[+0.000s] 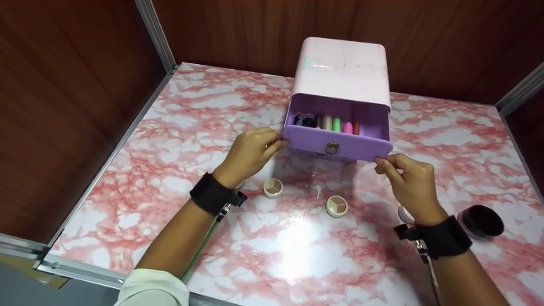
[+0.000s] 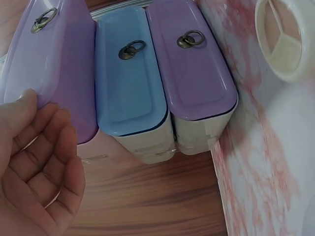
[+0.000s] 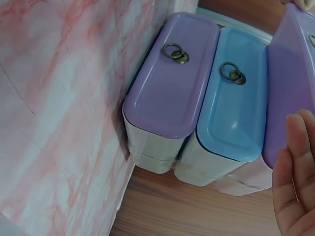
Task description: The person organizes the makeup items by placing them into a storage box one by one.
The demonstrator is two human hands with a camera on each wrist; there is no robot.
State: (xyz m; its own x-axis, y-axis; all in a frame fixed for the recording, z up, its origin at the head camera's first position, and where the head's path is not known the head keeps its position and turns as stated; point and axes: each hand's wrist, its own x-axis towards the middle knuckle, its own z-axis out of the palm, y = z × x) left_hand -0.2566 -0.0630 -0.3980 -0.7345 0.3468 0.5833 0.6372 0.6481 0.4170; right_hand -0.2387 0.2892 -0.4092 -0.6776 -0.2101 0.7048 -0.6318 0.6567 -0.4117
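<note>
On the marbled table [image 1: 178, 123] in the head view, a chest of drawers [image 1: 342, 76] stands near the back panel [image 1: 238, 34], its purple top drawer [image 1: 352, 145] pulled out. The left hand [image 1: 255, 146] pinches the drawer's left corner between thumb and fingers; the right hand [image 1: 410, 180] pinches the right corner. Inside lie a green stick [image 1: 336, 125], a pink piece [image 1: 348, 127] and darker things. In front are two pots [image 1: 273, 188] [image 1: 337, 206] with a key [image 1: 318, 191] between them, and a black bowl [image 1: 482, 222] beside the right wrist.

In the left wrist view, the thumb presses the drawer front, fingers curled beneath it. A blue drawer [image 2: 132, 88] and a lower purple drawer [image 2: 199, 73] are closed.

In the right wrist view, the right hand's visible fingers lie beside the top drawer; their grip is cut off there.
</note>
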